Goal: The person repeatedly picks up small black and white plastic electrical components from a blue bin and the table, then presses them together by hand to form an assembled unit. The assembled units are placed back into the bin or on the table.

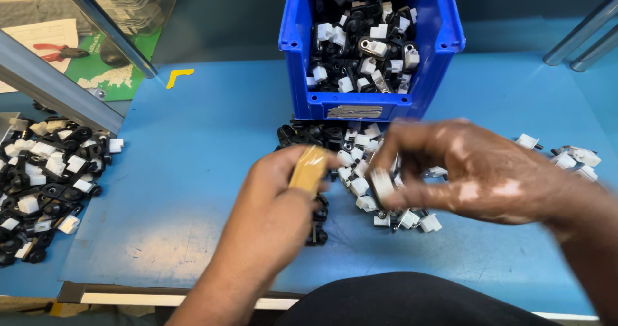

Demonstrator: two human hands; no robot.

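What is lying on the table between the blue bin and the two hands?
In the head view, a loose heap of small black and white parts lies on the blue table between the blue bin and the left hand and right hand.

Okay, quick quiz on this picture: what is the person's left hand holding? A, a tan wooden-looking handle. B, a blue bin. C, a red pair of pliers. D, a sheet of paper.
A: the left hand is wrapped around a tan handle that sticks up out of the fist, while the right hand pinches a small white part over the loose pile in front of the blue bin.
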